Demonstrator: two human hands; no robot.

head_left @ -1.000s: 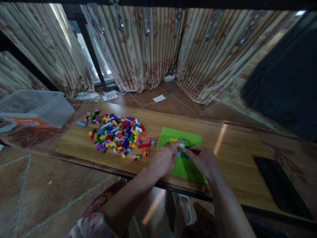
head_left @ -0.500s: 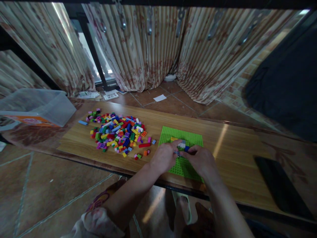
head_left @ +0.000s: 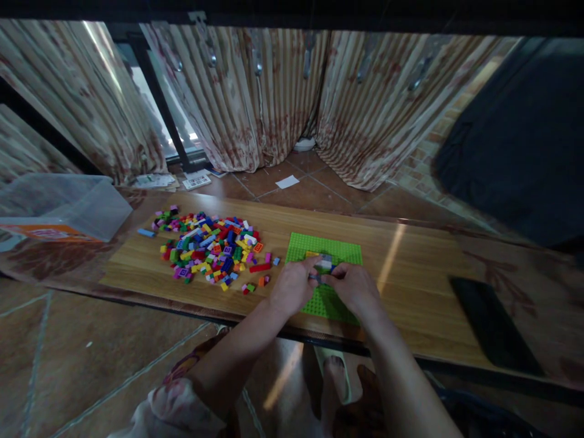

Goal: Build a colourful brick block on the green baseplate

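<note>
Well, the bricks (head_left: 325, 262) sit on the green plate (head_left: 347, 250), a pile (head_left: 214, 246) at its nine o'clock. The left hand (head_left: 291, 286) and right hand (head_left: 354, 288) crowd their six o'clock side; whether fingers pinch one, I can't tell. Probably light and stiff, they'd suit gripping by the sides.

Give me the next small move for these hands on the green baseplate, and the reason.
Probably a light downward press by the right hand on the small bluish brick: its fingertips are close to that brick, the left hand is beside it, and the green baseplate lies beneath. The fingers hide whether it is already seated.
</note>
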